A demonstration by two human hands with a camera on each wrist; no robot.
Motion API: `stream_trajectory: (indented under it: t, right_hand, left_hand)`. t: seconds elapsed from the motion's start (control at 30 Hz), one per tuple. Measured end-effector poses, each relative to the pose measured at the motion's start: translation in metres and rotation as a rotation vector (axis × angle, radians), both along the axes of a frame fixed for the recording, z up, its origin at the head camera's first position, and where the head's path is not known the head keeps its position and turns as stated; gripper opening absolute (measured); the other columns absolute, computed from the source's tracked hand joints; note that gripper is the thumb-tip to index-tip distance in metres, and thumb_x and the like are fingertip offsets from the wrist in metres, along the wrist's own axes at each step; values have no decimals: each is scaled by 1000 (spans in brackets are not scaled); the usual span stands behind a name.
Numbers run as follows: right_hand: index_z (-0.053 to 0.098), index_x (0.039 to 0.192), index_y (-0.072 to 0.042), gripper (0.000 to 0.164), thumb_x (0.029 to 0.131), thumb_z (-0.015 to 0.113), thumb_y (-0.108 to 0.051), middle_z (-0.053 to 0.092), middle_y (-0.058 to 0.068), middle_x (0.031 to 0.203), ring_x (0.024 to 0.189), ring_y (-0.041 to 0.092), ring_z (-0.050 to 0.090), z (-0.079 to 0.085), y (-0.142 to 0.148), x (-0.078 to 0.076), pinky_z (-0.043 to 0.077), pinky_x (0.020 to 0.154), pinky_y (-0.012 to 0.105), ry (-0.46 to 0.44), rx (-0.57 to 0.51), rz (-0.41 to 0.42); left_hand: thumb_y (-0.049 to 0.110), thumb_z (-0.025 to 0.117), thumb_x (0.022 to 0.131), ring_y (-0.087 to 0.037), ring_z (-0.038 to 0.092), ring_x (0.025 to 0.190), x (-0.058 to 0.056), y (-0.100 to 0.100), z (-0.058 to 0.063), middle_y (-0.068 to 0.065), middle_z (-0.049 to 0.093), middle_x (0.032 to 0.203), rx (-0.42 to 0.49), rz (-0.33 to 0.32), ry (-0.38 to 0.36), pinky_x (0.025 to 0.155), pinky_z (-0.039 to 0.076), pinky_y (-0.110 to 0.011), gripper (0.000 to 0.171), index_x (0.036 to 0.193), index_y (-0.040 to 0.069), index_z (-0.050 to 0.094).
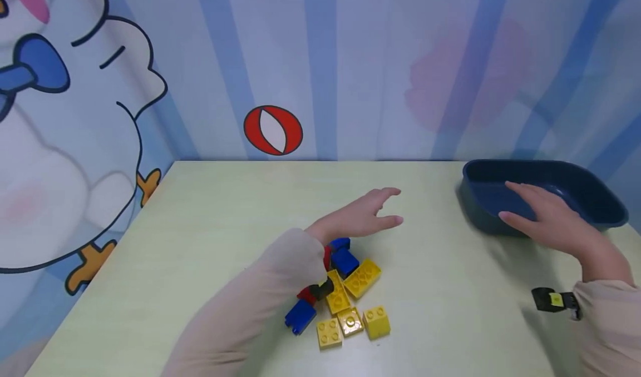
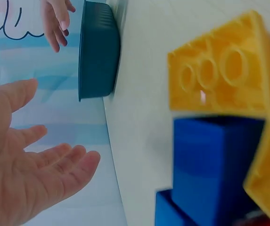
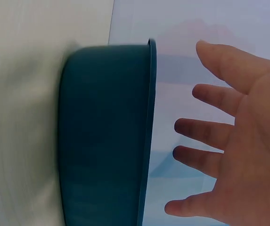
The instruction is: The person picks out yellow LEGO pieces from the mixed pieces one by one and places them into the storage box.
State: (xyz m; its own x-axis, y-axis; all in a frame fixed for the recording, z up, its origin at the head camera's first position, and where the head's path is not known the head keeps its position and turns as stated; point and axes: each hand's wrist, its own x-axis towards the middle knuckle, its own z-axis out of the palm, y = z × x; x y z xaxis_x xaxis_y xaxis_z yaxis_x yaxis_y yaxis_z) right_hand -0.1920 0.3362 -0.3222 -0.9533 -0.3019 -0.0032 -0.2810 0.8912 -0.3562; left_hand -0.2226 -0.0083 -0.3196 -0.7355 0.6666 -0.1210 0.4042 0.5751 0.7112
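Observation:
My left hand [image 1: 361,216] hovers above the table just beyond a small pile of toy building bricks, its fingers spread with nothing held. Under and beside that forearm lie blue bricks [image 1: 345,262], yellow bricks [image 1: 363,278] and partly hidden red ones [image 1: 306,296]. In the left wrist view, a yellow brick [image 2: 215,70] shows its hollow underside beside a blue brick [image 2: 200,165]. At the right, my right hand [image 1: 556,218] is held over the near rim of a dark teal basin [image 1: 476,210]. Its fingers are extended and apart in the right wrist view, holding nothing.
The pale table [image 1: 240,199] meets a blue-striped wall [image 1: 350,77] along its back edge. Cartoon drawings, among them a red and white ball [image 1: 273,130], cover the wall. A dark wrist camera [image 1: 551,299] sits at the right sleeve.

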Motion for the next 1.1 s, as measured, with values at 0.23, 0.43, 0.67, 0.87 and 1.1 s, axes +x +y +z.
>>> stream_trajectory:
  t: [0.23, 0.43, 0.67, 0.87, 1.1]
  right_hand:
    - [12, 143, 12, 76, 97, 45, -39, 16, 41, 139, 124, 58, 14, -6, 20, -14, 17, 92, 69, 29, 31, -94]
    - [10, 145, 7, 78, 97, 43, -44, 15, 40, 141, 126, 57, 13, -14, 39, -25, 17, 93, 69, 39, 10, -147]
    - [15, 147, 0, 75, 96, 44, -46, 23, 36, 140, 124, 56, 20, -65, 81, -55, 21, 89, 69, 153, 22, -187]
    - [25, 146, -4, 74, 93, 38, -54, 30, 33, 138, 119, 54, 29, -97, 121, -77, 25, 86, 66, 286, -7, -238]
    - [28, 146, -7, 59, 96, 45, -36, 26, 31, 142, 126, 53, 22, -104, 151, -89, 20, 91, 69, 420, -76, -358]
  left_hand:
    - [33, 50, 96, -19, 36, 131, -6, 38, 3, -5, 28, 149, 75, -9, -30, 103, 33, -30, 62, 148, 13, 22]
    - [30, 51, 96, -19, 35, 132, -10, 68, 3, -4, 28, 149, 144, -10, -89, 102, 33, -28, 61, 147, 11, 23]
    - [29, 54, 94, -18, 43, 126, -13, 99, -14, -4, 32, 147, 224, 86, -186, 99, 37, -28, 60, 145, 12, 27]
    - [24, 57, 93, -23, 60, 101, -10, 129, -24, -9, 37, 142, 304, 219, -303, 81, 50, -30, 59, 142, 8, 29]
    - [27, 57, 93, -21, 57, 102, -6, 156, -34, -9, 39, 133, 341, 370, -318, 73, 53, -35, 59, 142, 9, 29]
